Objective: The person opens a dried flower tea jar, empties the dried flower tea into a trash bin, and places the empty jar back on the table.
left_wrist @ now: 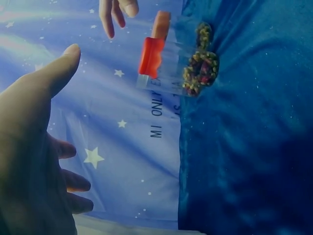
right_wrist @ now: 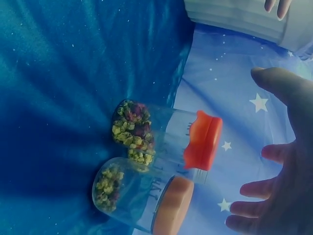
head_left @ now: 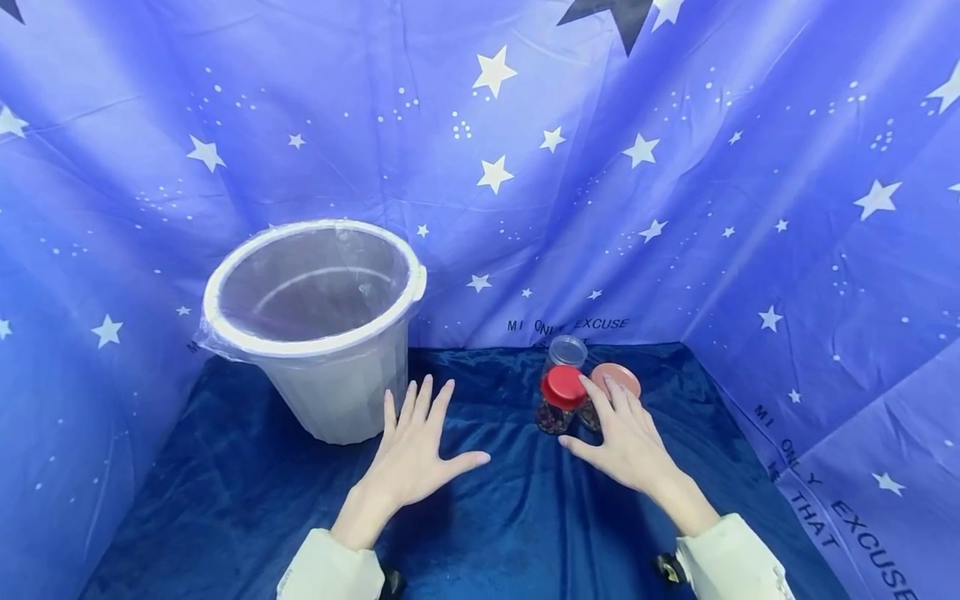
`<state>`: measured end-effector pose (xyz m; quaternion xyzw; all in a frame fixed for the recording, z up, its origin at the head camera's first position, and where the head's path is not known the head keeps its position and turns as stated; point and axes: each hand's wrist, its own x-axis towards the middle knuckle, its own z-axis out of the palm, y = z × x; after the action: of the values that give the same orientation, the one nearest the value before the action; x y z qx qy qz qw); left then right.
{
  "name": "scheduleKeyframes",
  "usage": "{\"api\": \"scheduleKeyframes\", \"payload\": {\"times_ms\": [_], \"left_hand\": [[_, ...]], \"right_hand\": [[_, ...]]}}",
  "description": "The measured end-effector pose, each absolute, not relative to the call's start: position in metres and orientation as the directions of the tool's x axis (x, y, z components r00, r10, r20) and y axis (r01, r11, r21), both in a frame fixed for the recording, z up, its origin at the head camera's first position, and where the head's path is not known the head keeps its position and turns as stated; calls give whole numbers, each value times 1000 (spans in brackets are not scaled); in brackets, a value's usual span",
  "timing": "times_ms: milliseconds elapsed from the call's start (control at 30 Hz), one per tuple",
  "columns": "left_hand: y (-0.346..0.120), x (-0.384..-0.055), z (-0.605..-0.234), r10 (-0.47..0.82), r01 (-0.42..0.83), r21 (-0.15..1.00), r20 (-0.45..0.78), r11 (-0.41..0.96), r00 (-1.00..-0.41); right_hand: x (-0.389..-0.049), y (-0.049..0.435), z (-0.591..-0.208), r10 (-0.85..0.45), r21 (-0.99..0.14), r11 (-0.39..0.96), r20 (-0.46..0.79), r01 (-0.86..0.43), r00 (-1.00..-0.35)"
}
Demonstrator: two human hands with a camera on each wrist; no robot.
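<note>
My left hand (head_left: 411,458) is held out above the blue cloth, fingers spread and empty, just right of a white bin. My right hand (head_left: 628,442) hovers by a small group of jars, its fingers straight and overlapping the lids in the head view. One clear jar has a red wavy-edged lid (head_left: 563,387) and holds dried flowers (right_wrist: 132,125) in yellow and dark red. Beside it stands a jar with a salmon-pink lid (head_left: 624,380), also part filled (right_wrist: 108,188). Behind them is a jar with a clear top (head_left: 567,351). In the right wrist view, the fingers are apart from the lids.
The tall white bin (head_left: 330,392), lined with a clear plastic bag, stands at the back left. Dark blue cloth (head_left: 517,533) covers the table and has folds. A purple-blue curtain (head_left: 420,92) with white stars hangs behind and at both sides.
</note>
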<state>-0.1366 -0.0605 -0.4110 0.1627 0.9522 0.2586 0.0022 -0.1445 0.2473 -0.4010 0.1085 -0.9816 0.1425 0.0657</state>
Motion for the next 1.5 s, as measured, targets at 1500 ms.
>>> {"api": "scheduleKeyframes", "payload": {"times_ms": [1500], "left_hand": [[-49,-155,-473,479,416,430,-46,801,-876]], "right_hand": [[-200,235,-430,-3,-336,942,48,-19,-999]]}}
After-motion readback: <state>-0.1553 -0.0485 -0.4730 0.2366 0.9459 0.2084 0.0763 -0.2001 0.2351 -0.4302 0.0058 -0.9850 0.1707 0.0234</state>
